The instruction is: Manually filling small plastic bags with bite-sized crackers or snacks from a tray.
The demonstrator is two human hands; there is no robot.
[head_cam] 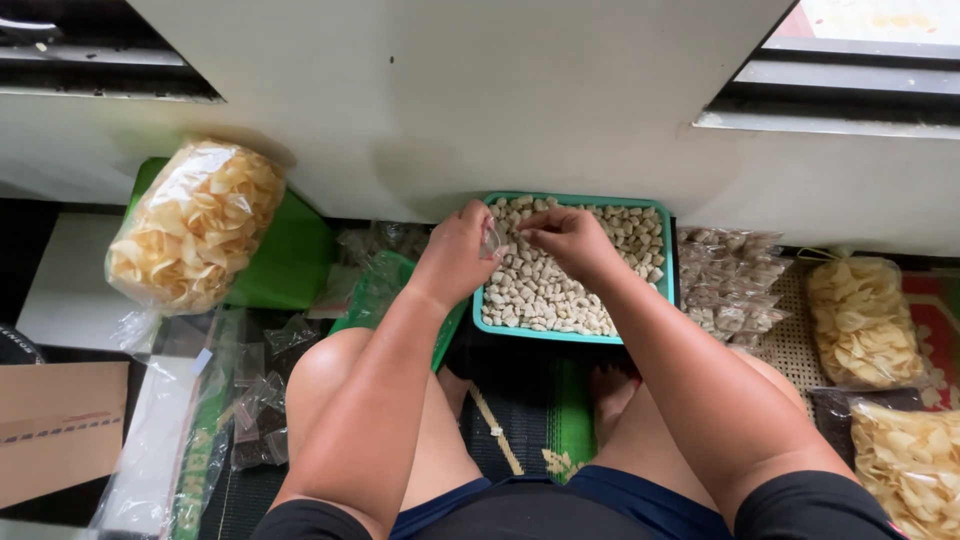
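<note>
A teal tray (668, 262) full of small pale snack pieces sits on the floor against a white wall. Above its left half, my left hand (455, 252) holds a small clear plastic bag (491, 239) by its mouth. My right hand (567, 238) is pinched at the bag's opening, fingers closed on what looks like a snack piece. Both forearms reach forward over my bent knees.
A large clear bag of yellow crackers (195, 225) rests on a green stool (290, 255) at the left. Small filled packets (728, 280) lie right of the tray, with more cracker bags (862, 320) beyond. Empty plastic bags (262, 400) and a cardboard box (60, 425) lie at the left.
</note>
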